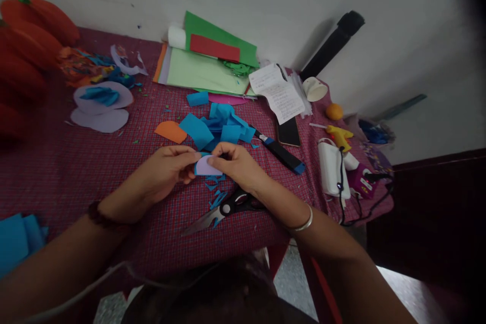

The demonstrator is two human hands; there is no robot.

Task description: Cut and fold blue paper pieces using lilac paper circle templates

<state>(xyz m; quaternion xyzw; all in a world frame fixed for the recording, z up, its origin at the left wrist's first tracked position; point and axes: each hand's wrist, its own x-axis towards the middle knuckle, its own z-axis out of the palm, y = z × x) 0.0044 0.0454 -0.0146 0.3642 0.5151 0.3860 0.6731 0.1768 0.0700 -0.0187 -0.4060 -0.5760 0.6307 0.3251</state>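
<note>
Between my two hands is a small lilac paper piece (207,166) with blue paper showing along its edge. My left hand (169,169) pinches its left end, and my right hand (235,164) grips its right end with thumb and fingers. Black-handled scissors (224,208) lie on the cloth just below my right hand, blades pointing left, with thin blue paper scraps (215,197) around them. Beyond my hands is a loose pile of blue paper pieces (220,124). An orange paper piece (171,131) with a curved edge lies past my left hand.
A utility knife (283,154) and a dark phone (289,132) lie right of the pile. Farther right are a yellow glue gun (339,136) and a white corded box (332,169). Paper sheets (201,71) rest by the wall; red paper shapes (23,61) stand left.
</note>
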